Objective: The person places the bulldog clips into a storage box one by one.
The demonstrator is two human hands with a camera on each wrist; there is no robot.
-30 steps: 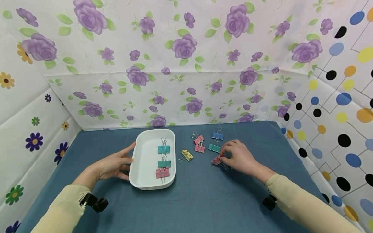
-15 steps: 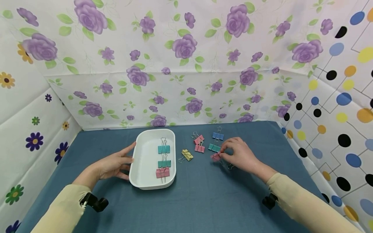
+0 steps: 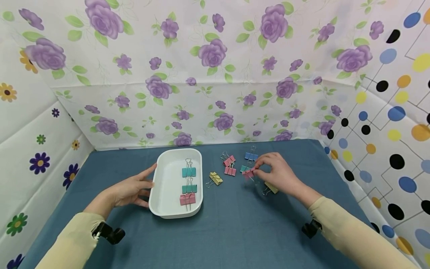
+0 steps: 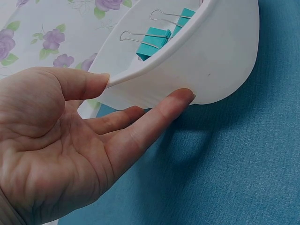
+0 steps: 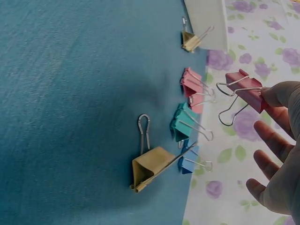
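Observation:
My right hand (image 3: pixel 279 175) pinches a pink binder clip (image 5: pixel 246 91) at one end between thumb and forefinger; in the right wrist view its other fingers are spread apart. In the head view the held clip overlaps a teal binder clip (image 3: pixel 245 169) behind it. My left hand (image 3: pixel 131 189) touches the left side of a white tray (image 3: pixel 168 183), thumb at the rim and straight fingers along the outer wall, as the left wrist view shows. Inside the tray lie two teal binder clips (image 4: pixel 153 43) and a pink binder clip (image 3: pixel 187 199), in a column along its right side.
Beneath the right hand lies a yellow binder clip (image 5: pixel 152 164). Another yellow clip (image 3: pixel 216 179) is just right of the tray, with two pink clips (image 3: pixel 230 171) beyond it. A blue clip (image 3: pixel 251 156) lies farther back. Patterned cloth walls (image 3: pixel 215 101) enclose the blue tabletop (image 3: pixel 221 231).
My right hand has lifted the pink binder clip up and slightly away from me, uncovering the yellow clip beneath. My left hand and the tray have stayed in place.

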